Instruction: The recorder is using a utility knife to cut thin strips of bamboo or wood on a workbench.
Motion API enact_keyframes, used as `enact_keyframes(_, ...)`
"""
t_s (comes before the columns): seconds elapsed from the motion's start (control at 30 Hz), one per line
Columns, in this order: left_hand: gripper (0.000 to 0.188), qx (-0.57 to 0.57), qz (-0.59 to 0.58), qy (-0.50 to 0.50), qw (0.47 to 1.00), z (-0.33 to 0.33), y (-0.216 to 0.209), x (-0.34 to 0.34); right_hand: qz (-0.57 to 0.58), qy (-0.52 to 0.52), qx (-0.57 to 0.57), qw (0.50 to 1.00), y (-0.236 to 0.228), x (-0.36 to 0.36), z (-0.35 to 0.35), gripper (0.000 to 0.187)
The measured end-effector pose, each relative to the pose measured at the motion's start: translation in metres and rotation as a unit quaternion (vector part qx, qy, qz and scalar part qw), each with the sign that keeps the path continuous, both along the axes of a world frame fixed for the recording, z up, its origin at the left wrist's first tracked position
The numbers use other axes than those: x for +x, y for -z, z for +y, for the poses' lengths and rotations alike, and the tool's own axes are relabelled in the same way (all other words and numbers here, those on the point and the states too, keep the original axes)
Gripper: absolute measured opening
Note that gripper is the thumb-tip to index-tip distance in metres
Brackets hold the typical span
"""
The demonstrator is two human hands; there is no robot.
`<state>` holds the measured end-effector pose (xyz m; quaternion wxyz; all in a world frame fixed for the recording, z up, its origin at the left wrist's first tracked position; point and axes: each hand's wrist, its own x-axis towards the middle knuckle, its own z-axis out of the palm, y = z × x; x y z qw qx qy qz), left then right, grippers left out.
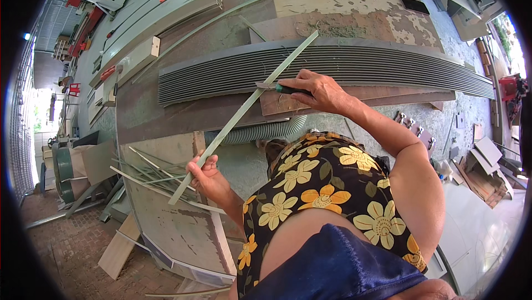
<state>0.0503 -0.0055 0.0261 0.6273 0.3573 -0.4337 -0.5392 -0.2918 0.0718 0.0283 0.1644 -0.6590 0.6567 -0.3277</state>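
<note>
A long, narrow pale-green strip slants from near left to far right across the bench. Close to its near end, my left hand is closed round it, thumb and fingers on either side. In my right hand is a utility knife with a dark green handle. Its metal blade points left and meets the strip about midway along. Beneath the strip's far half lies a stack of long grey ribbed panels, several thin layers deep.
Loose thin strips lie in a pile on a worn board at the left. Green shavings are scattered beyond the panels. A grey corrugated hose runs below the bench edge. Offcut boards lean at the right.
</note>
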Motion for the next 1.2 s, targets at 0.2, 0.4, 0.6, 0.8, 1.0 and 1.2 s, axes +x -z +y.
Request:
enact_keyframes(0.2,0.029,0.024,0.009,-0.013,1.000,0.001,0.002,-0.010,0.025,0.007,-0.015,1.000,0.007,-0.009,-0.005,0.042)
enact_keyframes(0.4,0.028,0.028,0.016,-0.002,0.999,-0.001,0.000,-0.007,0.020,-0.007,-0.032,0.999,0.004,0.002,-0.003,0.043)
enact_keyframes(0.6,0.029,0.046,0.007,-0.006,0.999,0.000,0.002,-0.009,0.014,-0.012,0.005,1.000,-0.001,0.002,-0.006,0.044)
enact_keyframes(0.8,0.028,0.043,0.016,-0.006,0.999,0.001,0.000,-0.009,0.019,-0.016,-0.030,0.999,-0.003,0.008,-0.002,0.044)
enact_keyframes(1.0,0.032,0.046,0.013,0.016,0.999,0.001,0.003,-0.001,0.034,0.020,-0.055,0.998,0.003,0.004,-0.006,0.043)
enact_keyframes(1.2,0.029,0.059,0.017,-0.012,0.998,0.003,0.004,-0.003,0.016,0.101,0.008,0.995,0.010,-0.022,-0.003,0.042)
